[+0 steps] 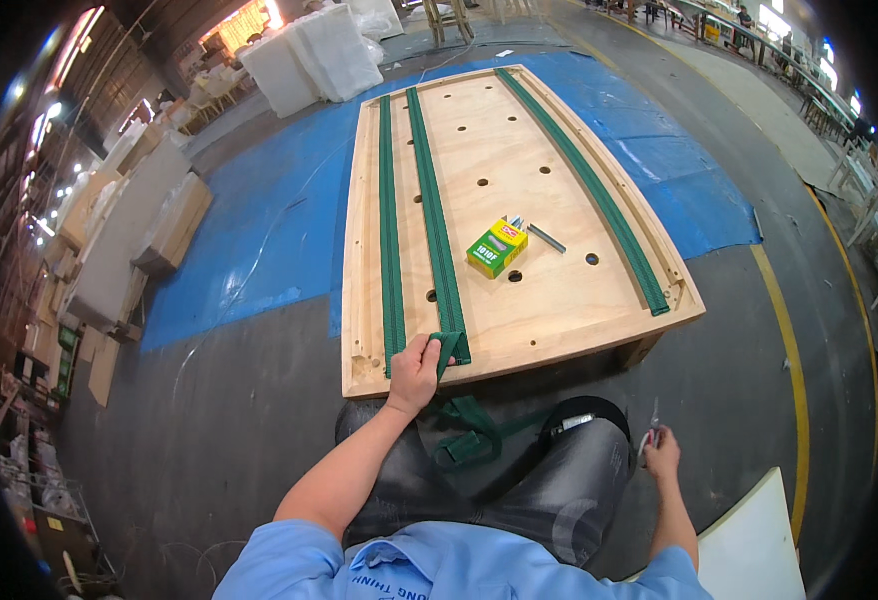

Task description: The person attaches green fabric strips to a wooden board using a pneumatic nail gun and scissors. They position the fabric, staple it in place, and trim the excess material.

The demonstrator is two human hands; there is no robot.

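A pale wooden frame [519,355] with a drilled plywood panel [514,215] lies before me. Three green webbing straps run along it: one by the left edge [389,220], another just beside it [431,200], the third near the right side [589,180]. My left hand [416,375] is closed on a folded end of green webbing [446,350] at the near edge. More loose webbing [467,430] hangs down by my legs. Off to the right, beside my knee, my right hand [663,455] grips small metal scissors [654,425], points up.
A green and yellow box of staples [499,247] rests on the panel, a staple strip [546,238] beside it. Blue sheeting [249,240] covers the floor underneath. Stacked boards [124,235] stand at left, white wrapped blocks [314,60] behind, and a pale panel [754,545] at lower right.
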